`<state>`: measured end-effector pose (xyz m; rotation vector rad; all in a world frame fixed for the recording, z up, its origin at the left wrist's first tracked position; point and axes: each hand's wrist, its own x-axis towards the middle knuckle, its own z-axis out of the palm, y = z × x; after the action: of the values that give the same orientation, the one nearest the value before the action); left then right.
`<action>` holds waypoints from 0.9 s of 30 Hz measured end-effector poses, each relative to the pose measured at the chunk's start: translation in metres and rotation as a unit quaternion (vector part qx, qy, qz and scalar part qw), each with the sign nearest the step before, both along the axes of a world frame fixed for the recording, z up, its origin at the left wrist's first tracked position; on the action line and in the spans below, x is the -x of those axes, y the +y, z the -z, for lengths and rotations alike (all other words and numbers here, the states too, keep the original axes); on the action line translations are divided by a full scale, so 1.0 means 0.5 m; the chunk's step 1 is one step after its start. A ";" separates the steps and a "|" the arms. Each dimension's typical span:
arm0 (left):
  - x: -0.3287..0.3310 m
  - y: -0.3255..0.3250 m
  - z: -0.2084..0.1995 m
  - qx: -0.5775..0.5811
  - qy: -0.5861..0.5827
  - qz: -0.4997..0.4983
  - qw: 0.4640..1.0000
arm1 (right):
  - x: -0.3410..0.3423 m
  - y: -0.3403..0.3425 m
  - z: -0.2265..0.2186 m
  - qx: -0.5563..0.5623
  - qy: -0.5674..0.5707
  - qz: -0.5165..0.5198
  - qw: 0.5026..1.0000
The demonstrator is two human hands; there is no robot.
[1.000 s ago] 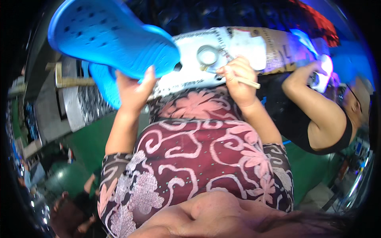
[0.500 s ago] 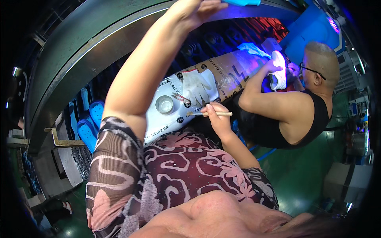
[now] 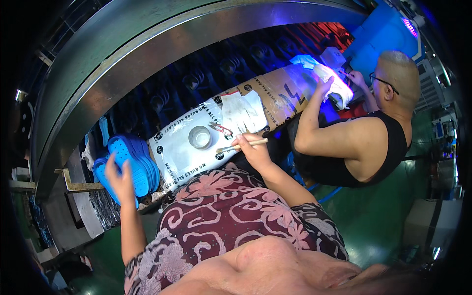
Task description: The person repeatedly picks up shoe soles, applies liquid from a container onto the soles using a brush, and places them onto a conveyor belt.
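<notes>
The slim brush (image 3: 258,142) is in the right hand (image 3: 253,149), its pale handle pinched between thumb and fingers and its bristles pointing left above the near part of the worktop (image 3: 169,155), which is covered in white printed sheeting. From here I can't tell whether the bristles touch it. The left hand (image 3: 119,178) is empty, its fingers loosely spread in front of a stack of blue clogs (image 3: 140,164) at the left end of the sheeting; whether it touches them isn't clear.

Just beyond the bristles stands a round cup (image 3: 200,137), and next to that lie small red-handled snips (image 3: 221,129), close to some crumpled white cloth (image 3: 246,112). Farther right the surface changes to brown cardboard (image 3: 280,93). There, a co-worker in a black sleeveless top (image 3: 386,140) holds a white shoe (image 3: 334,84) in violet light. A long curved metal frame (image 3: 172,56) spans the far side, above green floor (image 3: 364,216).
</notes>
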<state>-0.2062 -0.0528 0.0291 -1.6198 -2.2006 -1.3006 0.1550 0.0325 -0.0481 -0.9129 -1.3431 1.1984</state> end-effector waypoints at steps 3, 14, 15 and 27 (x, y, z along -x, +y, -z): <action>0.120 -0.192 0.061 -0.003 0.060 -0.211 0.976 | 0.026 -0.002 -0.014 0.028 0.008 -0.061 0.998; -0.015 -0.097 0.040 0.086 0.080 -0.100 0.988 | 0.041 0.006 -0.012 0.015 -0.072 -0.094 0.993; -0.007 -0.080 0.037 0.081 0.137 -0.114 0.981 | 0.039 0.005 -0.011 0.036 -0.067 -0.089 0.993; 0.030 -0.036 0.029 0.323 0.187 -0.147 0.916 | 0.034 0.034 -0.003 0.074 -0.092 -0.022 0.993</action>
<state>-0.2213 -0.0707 0.0147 -1.4420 -2.6068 -0.1510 0.1378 0.0496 -0.0467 -1.1282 -1.4404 1.2854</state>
